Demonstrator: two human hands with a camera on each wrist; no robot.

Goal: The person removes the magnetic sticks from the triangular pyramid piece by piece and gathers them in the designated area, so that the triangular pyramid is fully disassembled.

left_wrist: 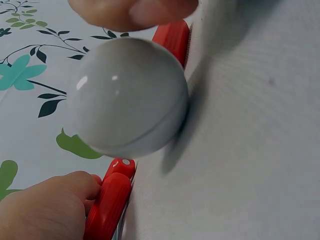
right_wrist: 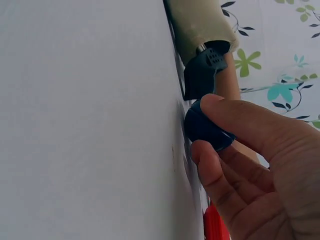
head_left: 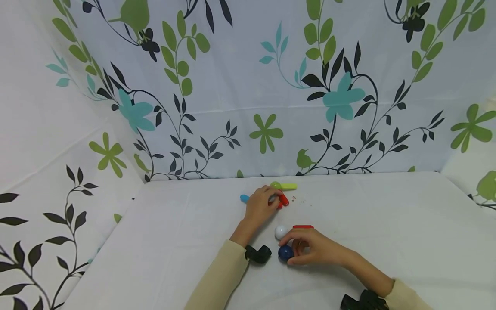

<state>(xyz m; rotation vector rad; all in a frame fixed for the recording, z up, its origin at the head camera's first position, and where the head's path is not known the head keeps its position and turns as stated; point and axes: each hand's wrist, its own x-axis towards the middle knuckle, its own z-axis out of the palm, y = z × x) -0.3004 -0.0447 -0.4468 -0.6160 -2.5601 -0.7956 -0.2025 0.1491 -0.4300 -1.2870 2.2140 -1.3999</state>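
Note:
Thumb and fingers of my right hand [head_left: 319, 249] [right_wrist: 260, 155] pinch a dark blue ball [head_left: 286, 253] [right_wrist: 205, 126] low over the white surface. Just behind it is a glossy white ball [head_left: 280, 232], which looms large in the left wrist view [left_wrist: 127, 97]. Farther back, my left hand [head_left: 263, 204] [left_wrist: 47, 207] has its fingers curled at red sticks [head_left: 284, 199] [left_wrist: 107, 207] lying close together; its grip is partly hidden. A blue piece [head_left: 244, 198] shows left of that hand. Another red stick [head_left: 303, 226] [left_wrist: 172, 42] lies behind my right hand.
A yellow-green stick [head_left: 289, 187] and a green round piece [head_left: 276, 185] lie behind my left hand. Small brown crumbs [head_left: 293, 198] are to its right. A leaf-patterned cloth [head_left: 232, 103] hangs behind the white table [head_left: 387, 215]. Black wrist mounts [head_left: 258, 254] sit at both sleeves.

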